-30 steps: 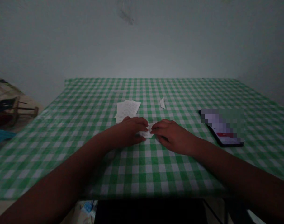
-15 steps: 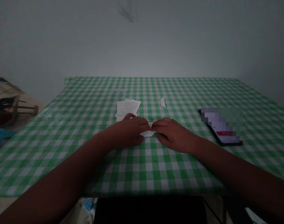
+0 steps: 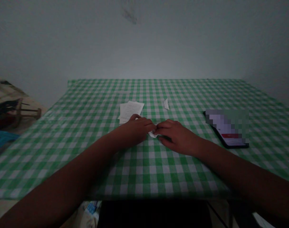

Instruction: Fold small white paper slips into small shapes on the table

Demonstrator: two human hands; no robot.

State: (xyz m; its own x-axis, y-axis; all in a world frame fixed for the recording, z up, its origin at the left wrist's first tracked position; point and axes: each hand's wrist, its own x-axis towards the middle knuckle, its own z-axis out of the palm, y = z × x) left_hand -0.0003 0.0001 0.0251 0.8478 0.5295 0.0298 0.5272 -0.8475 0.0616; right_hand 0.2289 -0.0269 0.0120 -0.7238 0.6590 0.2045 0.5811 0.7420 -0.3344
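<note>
My left hand (image 3: pixel 136 129) and my right hand (image 3: pixel 175 135) meet at the middle of a table covered in a green and white checked cloth (image 3: pixel 149 164). Both pinch a small white piece of paper (image 3: pixel 153 135), of which only a sliver shows between the fingertips. The fingers of both hands are curled and pressed together on it. Just behind my left hand lies a small stack of white printed sheets (image 3: pixel 130 110).
A small white paper scrap (image 3: pixel 166 104) lies farther back. A phone (image 3: pixel 226 128) with a lit screen rests on the cloth at the right. A wooden stand (image 3: pixel 28 111) and dark clutter sit on the floor at the left. A pale wall stands behind the table.
My hands have closed in on each other, and the paper between them now shows much less than a second ago. The view shifted slightly.
</note>
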